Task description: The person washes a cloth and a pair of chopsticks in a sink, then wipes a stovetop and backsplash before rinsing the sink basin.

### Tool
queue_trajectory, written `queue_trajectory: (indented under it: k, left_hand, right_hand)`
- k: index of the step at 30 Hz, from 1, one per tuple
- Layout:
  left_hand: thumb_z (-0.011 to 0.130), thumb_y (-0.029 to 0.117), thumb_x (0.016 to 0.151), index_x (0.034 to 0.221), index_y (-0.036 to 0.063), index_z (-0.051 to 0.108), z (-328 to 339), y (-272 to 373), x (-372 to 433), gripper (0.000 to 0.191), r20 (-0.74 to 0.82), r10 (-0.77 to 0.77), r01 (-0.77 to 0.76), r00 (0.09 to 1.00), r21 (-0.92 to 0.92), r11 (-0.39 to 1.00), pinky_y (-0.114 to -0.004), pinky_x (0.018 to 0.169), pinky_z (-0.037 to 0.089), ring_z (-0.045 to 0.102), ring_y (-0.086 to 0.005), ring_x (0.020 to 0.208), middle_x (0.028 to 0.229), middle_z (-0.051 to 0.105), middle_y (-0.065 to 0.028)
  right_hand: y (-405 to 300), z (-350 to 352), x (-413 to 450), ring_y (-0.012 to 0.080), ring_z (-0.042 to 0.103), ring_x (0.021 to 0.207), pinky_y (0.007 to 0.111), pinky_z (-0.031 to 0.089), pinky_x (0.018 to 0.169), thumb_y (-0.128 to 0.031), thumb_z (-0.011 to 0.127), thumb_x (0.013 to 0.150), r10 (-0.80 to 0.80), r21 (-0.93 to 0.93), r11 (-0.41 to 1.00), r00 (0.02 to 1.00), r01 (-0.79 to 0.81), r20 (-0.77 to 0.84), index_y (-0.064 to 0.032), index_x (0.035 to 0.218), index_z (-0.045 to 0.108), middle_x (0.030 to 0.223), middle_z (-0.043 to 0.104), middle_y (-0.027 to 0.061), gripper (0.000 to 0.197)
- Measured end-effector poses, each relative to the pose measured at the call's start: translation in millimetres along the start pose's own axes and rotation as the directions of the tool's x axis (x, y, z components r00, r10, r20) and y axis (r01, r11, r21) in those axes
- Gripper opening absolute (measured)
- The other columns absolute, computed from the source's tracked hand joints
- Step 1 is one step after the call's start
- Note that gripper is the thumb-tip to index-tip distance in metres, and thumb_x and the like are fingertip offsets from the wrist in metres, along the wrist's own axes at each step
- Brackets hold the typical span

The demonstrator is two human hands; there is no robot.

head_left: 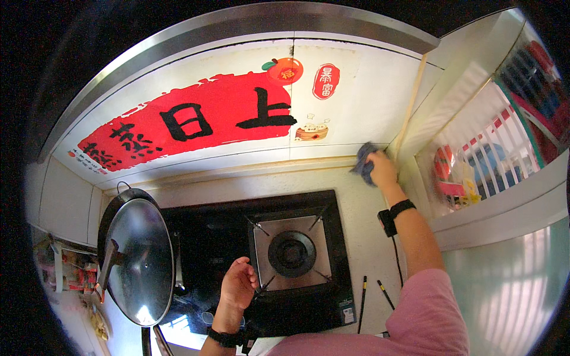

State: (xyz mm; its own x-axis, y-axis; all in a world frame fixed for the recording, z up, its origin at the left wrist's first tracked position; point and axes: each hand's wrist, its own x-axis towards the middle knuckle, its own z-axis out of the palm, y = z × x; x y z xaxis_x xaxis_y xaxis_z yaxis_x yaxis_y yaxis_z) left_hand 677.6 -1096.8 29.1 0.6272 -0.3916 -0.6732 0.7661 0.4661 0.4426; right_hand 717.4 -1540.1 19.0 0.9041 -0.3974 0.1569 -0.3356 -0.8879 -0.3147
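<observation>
My right hand (382, 171) grips a dark blue-grey cloth (366, 164) and presses it near the back right corner, where the countertop (356, 213) meets the tiled wall. The cloth is bunched and slightly blurred. My left hand (239, 283) hovers over the black glass gas stove (209, 249), its fingers loosely curled and nothing visible in them. Just right of that hand is the burner (292, 253), set in a square metal plate with pan supports.
A wok (107, 209) with a glass lid (142, 262) stands on the stove's left side. Two black sticks (363, 302) (385, 294) lie right of the stove. A red decorative sticker (227, 102) covers the wall tiles (365, 102). At right is a barred window (494, 155).
</observation>
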Motion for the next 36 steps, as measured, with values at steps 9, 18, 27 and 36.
queue_trajectory:
  k: [9,18,27,36]
  left_hand:
    - [0.050,0.013,0.076,0.090,0.0126,0.046,-11.1,-6.1,7.7,0.014,-0.061,-0.023,0.023,0.998,-0.010,1.000,-0.026,0.045,0.035,0.044,-0.0151,0.050,0.060,0.048,-0.0008]
    - [0.049,0.011,0.076,0.091,0.0117,0.047,-20.4,-0.3,-0.6,0.016,-0.029,-0.026,0.024,0.999,-0.066,0.998,-0.027,0.047,0.036,0.045,-0.0152,0.053,0.063,0.048,-0.0021]
    - [0.049,0.013,0.077,0.091,0.0126,0.047,-36.0,7.6,-1.1,0.015,0.029,-0.008,0.011,1.000,-0.130,0.991,-0.026,0.048,0.036,0.044,-0.0143,0.054,0.064,0.048,-0.0017]
    - [0.047,0.011,0.077,0.092,0.0129,0.046,-55.0,13.0,-5.3,0.015,-0.046,0.031,-0.037,0.998,-0.129,0.991,-0.025,0.049,0.036,0.044,-0.0135,0.056,0.065,0.047,-0.0007]
  right_hand:
    - [-32.0,68.9,-19.3,0.0335,0.038,0.110,0.038,0.033,0.092,0.010,0.041,0.070,-0.426,0.106,0.904,0.853,0.414,0.300,-0.0160,0.117,0.047,0.125,0.039,0.0126,0.054]
    - [6.9,50.0,-20.7,0.0344,0.051,0.091,0.042,0.044,0.076,-0.005,0.049,0.075,0.235,-0.154,0.967,0.946,-0.203,0.226,-0.0043,0.110,0.048,0.110,0.047,0.0216,0.035]
    - [-228.0,68.3,33.0,0.0269,0.053,0.083,0.038,0.045,0.069,-0.012,0.048,0.072,-0.594,-0.044,0.783,0.768,0.620,0.242,-0.0108,0.095,0.055,0.085,0.052,0.0101,0.024]
    - [-251.2,137.1,41.2,0.0289,0.059,0.067,0.040,0.047,0.056,-0.014,0.043,0.078,-0.588,-0.223,0.744,0.776,0.630,0.228,-0.0055,0.082,0.055,0.076,0.057,0.0125,0.016]
